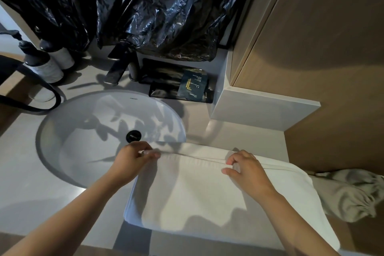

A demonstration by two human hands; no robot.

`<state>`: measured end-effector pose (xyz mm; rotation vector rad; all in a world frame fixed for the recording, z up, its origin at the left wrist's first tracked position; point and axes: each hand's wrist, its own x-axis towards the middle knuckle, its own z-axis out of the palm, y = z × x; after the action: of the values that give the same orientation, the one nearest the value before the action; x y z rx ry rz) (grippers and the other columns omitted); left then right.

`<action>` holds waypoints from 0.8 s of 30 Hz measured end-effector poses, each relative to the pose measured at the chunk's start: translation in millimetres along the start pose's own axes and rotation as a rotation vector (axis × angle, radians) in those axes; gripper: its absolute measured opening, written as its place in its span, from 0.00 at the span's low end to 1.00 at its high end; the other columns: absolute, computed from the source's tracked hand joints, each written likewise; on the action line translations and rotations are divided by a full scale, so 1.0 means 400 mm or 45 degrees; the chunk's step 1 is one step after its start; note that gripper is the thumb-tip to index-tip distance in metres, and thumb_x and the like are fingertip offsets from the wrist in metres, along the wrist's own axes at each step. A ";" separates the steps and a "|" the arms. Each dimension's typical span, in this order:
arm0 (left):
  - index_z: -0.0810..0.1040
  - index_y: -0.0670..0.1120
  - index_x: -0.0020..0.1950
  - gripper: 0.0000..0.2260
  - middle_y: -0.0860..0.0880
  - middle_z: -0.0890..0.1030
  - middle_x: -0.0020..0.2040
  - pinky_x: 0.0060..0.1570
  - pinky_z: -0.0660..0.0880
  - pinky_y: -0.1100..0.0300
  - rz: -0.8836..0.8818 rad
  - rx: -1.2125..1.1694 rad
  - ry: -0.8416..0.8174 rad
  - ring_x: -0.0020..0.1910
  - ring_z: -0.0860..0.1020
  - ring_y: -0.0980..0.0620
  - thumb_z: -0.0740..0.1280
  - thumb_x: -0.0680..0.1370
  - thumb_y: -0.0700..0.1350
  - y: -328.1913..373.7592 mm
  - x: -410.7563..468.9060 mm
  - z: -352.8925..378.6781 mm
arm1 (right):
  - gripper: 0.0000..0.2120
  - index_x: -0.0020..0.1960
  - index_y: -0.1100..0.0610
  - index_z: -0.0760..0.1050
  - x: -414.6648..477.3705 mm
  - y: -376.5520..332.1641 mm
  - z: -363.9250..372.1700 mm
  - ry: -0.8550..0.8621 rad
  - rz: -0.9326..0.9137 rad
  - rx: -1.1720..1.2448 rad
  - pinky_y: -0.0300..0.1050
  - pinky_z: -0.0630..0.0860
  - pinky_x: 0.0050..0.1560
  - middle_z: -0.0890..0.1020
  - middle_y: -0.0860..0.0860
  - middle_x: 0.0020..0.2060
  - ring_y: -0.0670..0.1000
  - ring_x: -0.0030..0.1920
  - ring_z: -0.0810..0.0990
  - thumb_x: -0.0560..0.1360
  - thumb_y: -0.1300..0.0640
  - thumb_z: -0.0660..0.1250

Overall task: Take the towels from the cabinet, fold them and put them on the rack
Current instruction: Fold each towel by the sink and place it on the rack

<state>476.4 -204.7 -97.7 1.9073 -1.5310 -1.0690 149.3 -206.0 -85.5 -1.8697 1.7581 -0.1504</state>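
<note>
the crumpled grey towel [351,193] is cut off at the right edge.

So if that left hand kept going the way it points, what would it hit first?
Probably the sink at its right rim, just past the white towel the left hand pinches; depth is hard to judge.

surface: grey counter [27,193] | on it: folded white towel [207,197], two pump bottles [45,66], dark sachets [192,87] | inset: basin [87,122]
</note>
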 end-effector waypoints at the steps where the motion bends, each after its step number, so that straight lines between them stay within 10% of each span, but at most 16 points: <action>1: 0.81 0.47 0.37 0.09 0.50 0.80 0.34 0.31 0.69 0.68 -0.053 0.001 0.020 0.34 0.77 0.55 0.73 0.74 0.50 -0.001 0.005 0.010 | 0.09 0.49 0.55 0.78 0.002 0.002 -0.002 -0.007 0.000 0.000 0.44 0.67 0.63 0.79 0.50 0.56 0.51 0.63 0.73 0.75 0.50 0.72; 8: 0.76 0.40 0.39 0.13 0.42 0.79 0.34 0.32 0.67 0.57 -0.147 -0.014 0.214 0.36 0.77 0.48 0.70 0.76 0.49 0.006 -0.002 0.072 | 0.10 0.48 0.55 0.73 -0.004 0.013 0.001 0.114 0.001 0.004 0.44 0.65 0.45 0.79 0.50 0.40 0.54 0.47 0.75 0.79 0.49 0.67; 12: 0.75 0.51 0.43 0.07 0.53 0.79 0.36 0.34 0.70 0.63 -0.153 -0.117 0.242 0.36 0.76 0.60 0.70 0.76 0.52 0.019 -0.009 0.065 | 0.11 0.56 0.54 0.76 -0.023 0.035 -0.007 0.174 -0.046 0.076 0.45 0.71 0.52 0.82 0.47 0.47 0.53 0.50 0.79 0.78 0.48 0.67; 17: 0.81 0.47 0.41 0.09 0.46 0.83 0.38 0.42 0.75 0.56 -0.281 -0.283 0.098 0.41 0.80 0.47 0.67 0.78 0.49 0.031 -0.007 0.040 | 0.12 0.50 0.55 0.81 -0.038 0.141 -0.066 0.192 -0.052 -0.333 0.48 0.68 0.56 0.84 0.50 0.47 0.55 0.49 0.81 0.80 0.48 0.63; 24: 0.76 0.46 0.42 0.08 0.50 0.78 0.34 0.36 0.70 0.59 0.016 -0.048 0.260 0.36 0.75 0.53 0.64 0.80 0.47 0.096 -0.007 0.019 | 0.14 0.38 0.55 0.71 -0.072 0.184 -0.139 0.580 -0.144 -0.268 0.46 0.70 0.25 0.74 0.48 0.29 0.56 0.25 0.73 0.81 0.54 0.60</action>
<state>447.3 -211.4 -72.1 1.9138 -1.3980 -0.8620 55.7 -194.8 -64.9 -2.2200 2.0262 -0.4842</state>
